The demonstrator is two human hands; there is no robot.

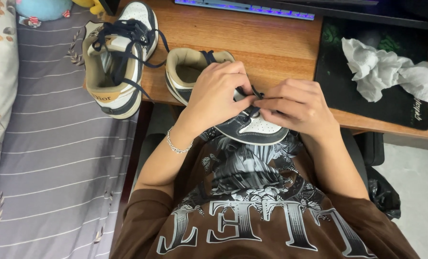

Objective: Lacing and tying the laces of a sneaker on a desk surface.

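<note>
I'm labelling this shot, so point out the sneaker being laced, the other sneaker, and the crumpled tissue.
Sneaker being laced (257, 128): head view, on its white toe cap.
Other sneaker (109, 96): head view, on its tan heel collar.
Crumpled tissue (384, 69): head view, on the middle of the white wad.

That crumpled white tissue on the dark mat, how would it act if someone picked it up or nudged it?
The crumpled white tissue would probably feel very light: it is thin, loosely bunched paper. It looks floppy and would likely sag or change shape when pinched. A nudge would probably slide it across the dark mat rather than roll it, as its shape is irregular.
</note>
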